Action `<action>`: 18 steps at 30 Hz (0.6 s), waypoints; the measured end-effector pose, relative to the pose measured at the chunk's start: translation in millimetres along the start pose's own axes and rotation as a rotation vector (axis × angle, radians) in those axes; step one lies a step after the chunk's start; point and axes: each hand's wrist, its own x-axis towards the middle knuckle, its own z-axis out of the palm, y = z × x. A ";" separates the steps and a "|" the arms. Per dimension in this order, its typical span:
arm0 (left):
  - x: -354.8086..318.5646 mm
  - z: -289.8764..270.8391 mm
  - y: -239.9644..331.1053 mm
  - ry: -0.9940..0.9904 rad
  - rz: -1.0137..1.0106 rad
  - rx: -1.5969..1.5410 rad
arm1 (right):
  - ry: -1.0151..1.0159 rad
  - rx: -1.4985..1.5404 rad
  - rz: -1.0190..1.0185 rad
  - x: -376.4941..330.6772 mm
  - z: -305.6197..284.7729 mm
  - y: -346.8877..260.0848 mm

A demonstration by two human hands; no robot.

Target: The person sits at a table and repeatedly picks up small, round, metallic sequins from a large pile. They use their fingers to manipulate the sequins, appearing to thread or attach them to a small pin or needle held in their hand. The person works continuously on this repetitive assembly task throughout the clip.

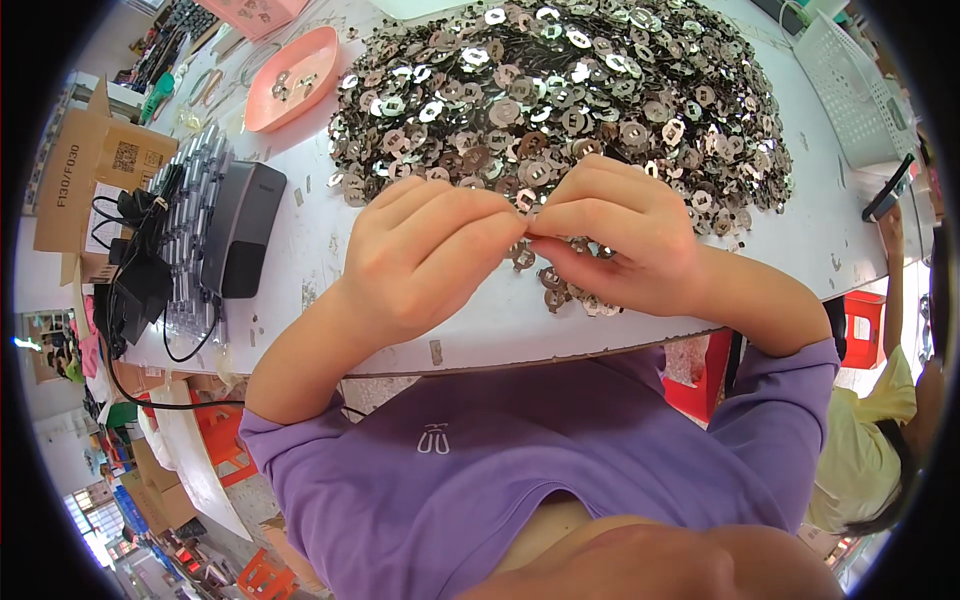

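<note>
Both hands meet fingertip to fingertip just in front of a large pile of small shiny metal discs [560, 90] with slotted centres. My left hand [425, 255] is closed in a pinch, knuckles up. Thumb and forefinger of my right hand [625, 225] press together against the left fingertips. Whatever lies in the pinch is too small and covered to name. A few loose metal discs [570, 292] lie on the white table [470, 330] beneath and beside my right hand.
At the far left stands a pink tray [318, 55] with a few discs in it. A dark grey box-shaped device [245, 225] with cables sits left, by a cardboard box [80, 190]. A white perforated basket [850, 100] is at far right, near a person in a yellow shirt [865, 460].
</note>
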 end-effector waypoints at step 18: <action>-3.5 9.7 1.3 -0.067 -0.238 -0.140 | 0.006 -0.022 -0.096 1.0 4.7 0.1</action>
